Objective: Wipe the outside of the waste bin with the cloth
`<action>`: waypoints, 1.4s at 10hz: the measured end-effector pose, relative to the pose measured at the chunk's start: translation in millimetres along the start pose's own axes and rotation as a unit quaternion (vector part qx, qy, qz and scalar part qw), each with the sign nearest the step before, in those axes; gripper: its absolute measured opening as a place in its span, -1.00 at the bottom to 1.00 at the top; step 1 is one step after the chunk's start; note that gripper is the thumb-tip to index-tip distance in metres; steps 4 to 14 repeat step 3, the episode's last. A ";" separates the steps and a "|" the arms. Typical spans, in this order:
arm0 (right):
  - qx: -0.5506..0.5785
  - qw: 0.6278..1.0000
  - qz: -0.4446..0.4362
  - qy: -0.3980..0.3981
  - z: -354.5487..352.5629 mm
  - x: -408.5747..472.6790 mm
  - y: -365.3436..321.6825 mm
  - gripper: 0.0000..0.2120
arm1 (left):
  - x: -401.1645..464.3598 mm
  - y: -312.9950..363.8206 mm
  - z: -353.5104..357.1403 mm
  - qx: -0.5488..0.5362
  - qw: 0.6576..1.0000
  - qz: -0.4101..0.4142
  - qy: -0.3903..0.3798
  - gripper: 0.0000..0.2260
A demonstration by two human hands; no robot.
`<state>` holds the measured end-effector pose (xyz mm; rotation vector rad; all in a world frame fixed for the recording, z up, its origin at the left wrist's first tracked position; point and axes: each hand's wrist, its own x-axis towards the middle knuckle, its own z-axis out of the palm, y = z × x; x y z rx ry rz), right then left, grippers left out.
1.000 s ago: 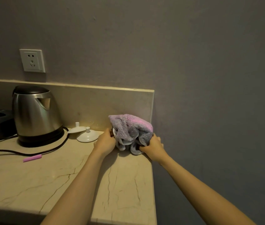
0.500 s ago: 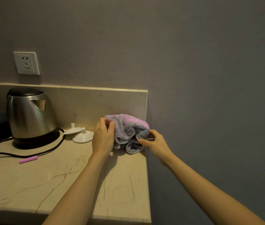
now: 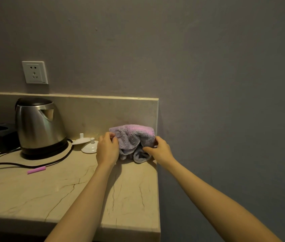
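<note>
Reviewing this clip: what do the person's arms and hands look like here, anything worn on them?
Both forearms are bare as far as the frame shows, with no sleeves visible. The left hand and right hand wear no gloves, and no watch, bracelet or ring can be seen. Dim lighting hides finer detail.

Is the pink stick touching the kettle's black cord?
Apart. The head view shows the pink stick lying on the counter just in front of the black cord, with a thin strip of counter between them.

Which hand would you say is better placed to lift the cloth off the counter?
Probably the right hand: its fingers curl into the cloth's lower folds, while the left hand only touches its upper left edge.
</note>
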<state>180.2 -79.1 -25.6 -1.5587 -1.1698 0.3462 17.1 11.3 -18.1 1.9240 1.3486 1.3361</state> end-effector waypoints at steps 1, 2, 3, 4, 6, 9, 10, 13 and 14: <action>0.019 0.999 0.005 0.030 -13.8 -5.2 -4.0 -0.64 | -0.9 5.5 -6.5 -0.027 0.995 0.065 0.073 -0.80; 0.021 0.998 -0.013 0.063 -30.2 -7.8 -10.8 -0.68 | -2.5 12.5 -13.2 -0.070 0.979 0.156 0.111 -0.84; 0.036 0.994 -0.043 0.097 -52.8 -10.4 -18.2 -0.81 | -9.5 24.0 -12.5 -0.126 0.974 0.179 0.047 -0.84; 0.036 0.994 -0.043 0.097 -52.8 -10.4 -18.2 -0.81 | -9.5 24.0 -12.5 -0.126 0.974 0.179 0.047 -0.84; 0.036 0.994 -0.043 0.097 -52.8 -10.4 -18.2 -0.81 | -9.5 24.0 -12.5 -0.126 0.974 0.179 0.047 -0.84; 0.036 0.994 -0.043 0.097 -52.8 -10.4 -18.2 -0.81 | -9.5 24.0 -12.5 -0.126 0.974 0.179 0.047 -0.84; 0.036 0.994 -0.043 0.097 -52.8 -10.4 -18.2 -0.81 | -9.5 24.0 -12.5 -0.126 0.974 0.179 0.047 -0.84; 0.036 0.994 -0.043 0.097 -52.8 -10.4 -18.2 -0.81 | -9.5 24.0 -12.5 -0.126 0.974 0.179 0.047 -0.84; 0.036 0.994 -0.043 0.097 -52.8 -10.4 -18.2 -0.81 | -9.5 24.0 -12.5 -0.126 0.974 0.179 0.047 -0.84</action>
